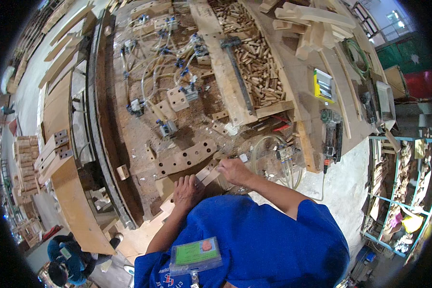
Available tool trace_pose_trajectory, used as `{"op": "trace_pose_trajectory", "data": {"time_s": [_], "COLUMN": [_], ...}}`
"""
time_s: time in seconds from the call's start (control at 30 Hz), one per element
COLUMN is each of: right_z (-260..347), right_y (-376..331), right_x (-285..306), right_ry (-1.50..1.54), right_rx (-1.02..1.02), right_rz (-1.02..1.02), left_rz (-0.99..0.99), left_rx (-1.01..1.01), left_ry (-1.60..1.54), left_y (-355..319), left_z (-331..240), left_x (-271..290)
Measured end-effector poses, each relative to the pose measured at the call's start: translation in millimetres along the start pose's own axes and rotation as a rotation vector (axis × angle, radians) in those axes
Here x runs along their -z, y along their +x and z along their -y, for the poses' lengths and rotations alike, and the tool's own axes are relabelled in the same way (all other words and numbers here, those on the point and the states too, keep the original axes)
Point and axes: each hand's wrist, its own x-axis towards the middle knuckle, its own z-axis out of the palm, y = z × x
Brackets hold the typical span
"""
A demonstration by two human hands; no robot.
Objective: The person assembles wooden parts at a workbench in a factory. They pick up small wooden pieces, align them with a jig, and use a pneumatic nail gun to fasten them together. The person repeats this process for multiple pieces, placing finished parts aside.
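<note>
The left hand (187, 191) lies flat, fingers spread, on a pale smooth wooden block (207, 175) on the dusty table (139, 134). The right hand (233, 170) is closed around the far end of the same block. Just beyond the hands lies a curved brown wooden piece with round holes (185, 158). Farther away, a tray of short wooden dowels (257, 62).
</note>
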Motion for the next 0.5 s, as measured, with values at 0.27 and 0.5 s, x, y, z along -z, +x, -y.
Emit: {"op": "trace_pose_trajectory", "data": {"time_s": [0.27, 0.5], "right_z": [7, -66], "right_y": [18, 100], "right_x": [29, 195], "right_ry": [0.039, -0.376], "right_rx": [-0.094, -0.497], "right_rz": [0.007, -0.525], "left_rz": [-0.053, 0.023], "left_rx": [0.0, 0.04], "left_ry": [-0.011, -0.041], "left_y": [1, 1], "left_z": [2, -2], "left_x": [-3, 7]}}
